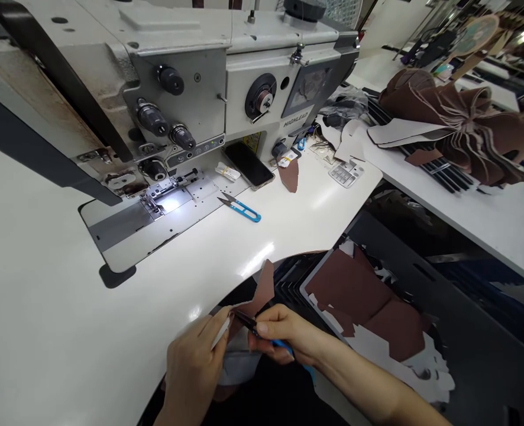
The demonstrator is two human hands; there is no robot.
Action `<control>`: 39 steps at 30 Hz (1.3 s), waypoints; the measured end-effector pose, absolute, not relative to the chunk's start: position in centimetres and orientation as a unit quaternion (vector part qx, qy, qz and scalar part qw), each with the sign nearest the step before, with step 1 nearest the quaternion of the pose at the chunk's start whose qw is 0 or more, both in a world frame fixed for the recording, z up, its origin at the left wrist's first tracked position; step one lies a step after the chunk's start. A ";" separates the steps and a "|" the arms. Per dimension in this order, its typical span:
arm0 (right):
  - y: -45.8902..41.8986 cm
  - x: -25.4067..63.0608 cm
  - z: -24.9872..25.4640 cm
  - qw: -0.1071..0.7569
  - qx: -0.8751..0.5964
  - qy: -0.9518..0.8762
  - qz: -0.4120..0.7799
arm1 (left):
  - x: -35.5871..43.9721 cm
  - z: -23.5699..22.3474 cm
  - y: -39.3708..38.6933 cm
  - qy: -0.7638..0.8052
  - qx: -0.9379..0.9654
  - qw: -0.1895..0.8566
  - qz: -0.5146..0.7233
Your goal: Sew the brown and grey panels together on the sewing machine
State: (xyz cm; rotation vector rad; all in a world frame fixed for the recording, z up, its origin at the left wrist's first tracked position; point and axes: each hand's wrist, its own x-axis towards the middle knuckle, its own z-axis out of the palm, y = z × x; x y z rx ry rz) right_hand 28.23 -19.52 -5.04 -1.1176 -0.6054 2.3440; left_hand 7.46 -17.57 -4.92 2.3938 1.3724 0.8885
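My left hand [195, 361] is closed on a brown, pale-backed leather piece [264, 290], pinching it near its edge above my lap. A pointed end of the piece sticks up beyond the fingers. My right hand [280, 334] grips a pair of blue-handled scissors [284, 346], whose dark blades lie against the piece by my left fingertips. My fingers partly cover the scissors, so how far the blades are apart cannot be made out. Blue thread snips [244, 210] lie on the white table [191, 254] in front of the sewing machine [182, 89].
By the machine lie a black phone [248, 165], a small brown piece [289, 176] and a metal bobbin case tray [346, 173]. Bundled brown pieces [461, 127] rest on the right-hand table. Below it, a grey bin [488, 355] holds brown and white pieces [351, 290]. The table edge curves around my lap.
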 end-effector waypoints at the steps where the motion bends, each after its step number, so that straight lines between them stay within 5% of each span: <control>1: -19.7 28.5 -4.6 0.240 -0.412 -0.275 0.835 | 7.5 -4.9 -17.5 0.473 0.816 0.126 0.307; 5: -19.8 29.3 -2.5 0.336 -0.512 -0.607 0.507 | 7.6 -5.0 -17.4 0.461 0.818 0.163 0.305; 8: -19.1 29.0 -1.7 0.323 -0.503 -0.738 0.312 | 7.9 -4.7 -17.4 0.430 0.824 0.217 0.299; 14: -17.6 27.5 -1.9 0.313 -0.478 -0.663 0.484 | 8.8 -3.4 -17.7 0.438 0.776 0.301 0.341; 20: -18.1 27.1 -1.6 0.354 -0.512 -0.618 0.481 | 10.0 -2.3 -18.6 0.497 0.699 0.328 0.397; 26: -17.8 27.5 -3.6 0.310 -0.548 -0.525 0.573 | 10.3 -2.8 -18.0 0.545 0.608 0.470 0.335; 29: -18.2 28.4 -3.5 0.287 -0.582 -0.585 0.486 | 10.0 -3.0 -17.5 0.538 0.605 0.494 0.318; 34: -20.9 30.4 -0.2 0.458 -0.559 -0.619 0.307 | 9.9 -3.2 -17.5 0.551 0.610 0.473 0.319; 39: -22.8 29.6 0.3 0.366 -0.425 -0.392 0.729 | 10.4 -3.3 -17.6 0.553 0.617 0.451 0.332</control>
